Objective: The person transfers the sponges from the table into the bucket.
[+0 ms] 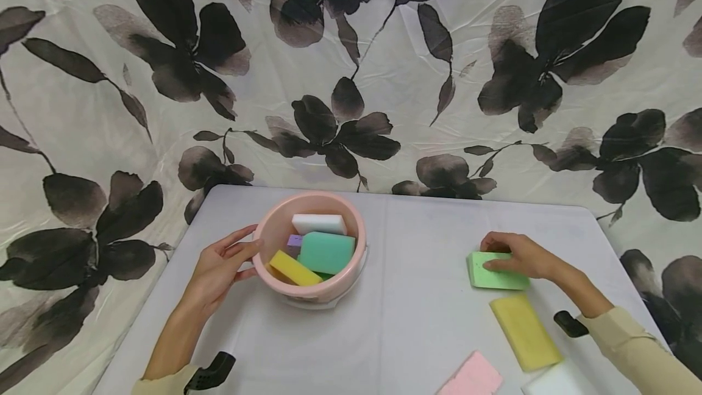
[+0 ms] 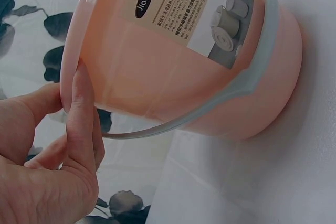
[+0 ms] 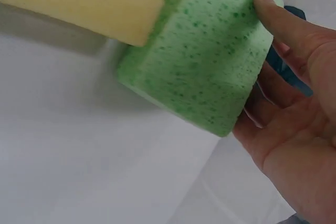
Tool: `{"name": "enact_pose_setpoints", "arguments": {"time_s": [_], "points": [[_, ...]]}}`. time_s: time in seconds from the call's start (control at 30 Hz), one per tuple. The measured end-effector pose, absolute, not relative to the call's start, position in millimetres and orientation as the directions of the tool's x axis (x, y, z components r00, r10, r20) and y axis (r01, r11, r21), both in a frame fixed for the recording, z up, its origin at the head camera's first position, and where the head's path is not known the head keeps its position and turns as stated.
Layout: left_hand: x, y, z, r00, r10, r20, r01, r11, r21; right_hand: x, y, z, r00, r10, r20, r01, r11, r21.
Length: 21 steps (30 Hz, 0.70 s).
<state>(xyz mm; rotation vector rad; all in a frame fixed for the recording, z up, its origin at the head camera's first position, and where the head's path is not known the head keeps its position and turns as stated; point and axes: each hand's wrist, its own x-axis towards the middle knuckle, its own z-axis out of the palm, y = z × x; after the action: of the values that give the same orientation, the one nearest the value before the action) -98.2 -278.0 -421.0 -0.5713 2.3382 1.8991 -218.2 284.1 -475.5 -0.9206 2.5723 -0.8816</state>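
A pink bucket [image 1: 263, 279] stands toward the left of the table, a pale handle hanging along its side. My left hand [image 1: 219, 267] pinches its rim between thumb and fingers, seen closely against the bucket wall [image 2: 136, 77] in the left wrist view. Inside lie a white block [image 1: 319, 224], a teal sponge [image 1: 327, 253], a yellow sponge [image 1: 295, 269] and a small purple piece [image 1: 294, 242]. On the right, my right hand [image 1: 518, 255] grips a light green sponge [image 1: 496, 279], thumb on its face and fingers behind. Its pores show in the right wrist view.
Close below the green sponge lies a yellow sponge [image 1: 526, 331]. Nearer the front edge are a pink sponge [image 1: 471, 375] and a white piece [image 1: 556, 381], both partly cut off by the frame. A floral cloth [image 1: 417, 108] hangs behind the white table [image 1: 417, 261].
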Motion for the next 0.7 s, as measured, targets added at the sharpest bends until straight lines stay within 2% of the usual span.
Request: {"name": "enact_pose_setpoints", "arguments": {"time_s": [0.1, 0.23, 0.7], "points": [[-98, -278, -421, -0.929, -0.237, -0.286, -0.329, 0.167, 0.93, -220, 283, -466, -0.739, -0.67, -0.068, -0.488, 0.602, -0.632], [-98, -279, -420, -0.93, -0.233, -0.284, -0.326, 0.168, 0.93, -221, 281, -453, -0.739, -0.669, -0.085, -0.48, 0.611, -0.63], [-99, -279, -420, -0.927, -0.233, -0.294, -0.337, 0.171, 0.926, -223, 275, -427, -0.806, -0.59, 0.043, -0.495, 0.634, -0.594]]}}
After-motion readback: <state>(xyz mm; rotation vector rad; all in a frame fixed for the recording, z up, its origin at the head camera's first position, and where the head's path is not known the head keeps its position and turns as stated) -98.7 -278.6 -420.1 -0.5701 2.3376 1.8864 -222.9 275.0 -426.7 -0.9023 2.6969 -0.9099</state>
